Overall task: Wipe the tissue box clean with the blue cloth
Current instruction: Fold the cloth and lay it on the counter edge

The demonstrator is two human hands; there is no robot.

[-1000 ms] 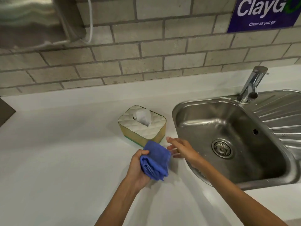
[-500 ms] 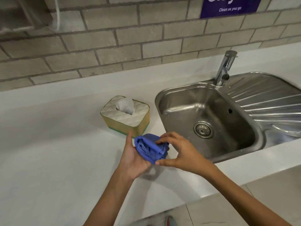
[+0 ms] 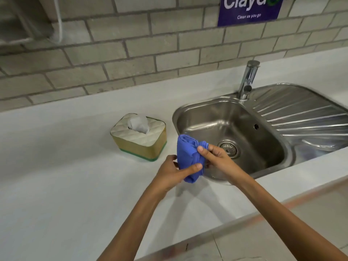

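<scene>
The tissue box (image 3: 139, 140) has a white quilted lid, tan sides and a green base, with a white tissue sticking out of its top. It stands on the white counter (image 3: 66, 176) just left of the sink. The blue cloth (image 3: 188, 157) is bunched and held above the counter edge of the sink, to the right of the box and apart from it. My left hand (image 3: 173, 170) grips the cloth's lower part from the left. My right hand (image 3: 216, 157) pinches its upper right side.
A steel sink (image 3: 235, 129) with a drain and ribbed drainboard (image 3: 305, 117) fills the right. A chrome tap (image 3: 247, 80) stands behind it. A brick wall with a blue sign (image 3: 248, 10) rises at the back. The counter's front edge runs diagonally at the lower right.
My right hand came from open beside the cloth to gripping it together with my left hand. Both hands have turned and rebunched the cloth. The view shifted; the box stays put.
</scene>
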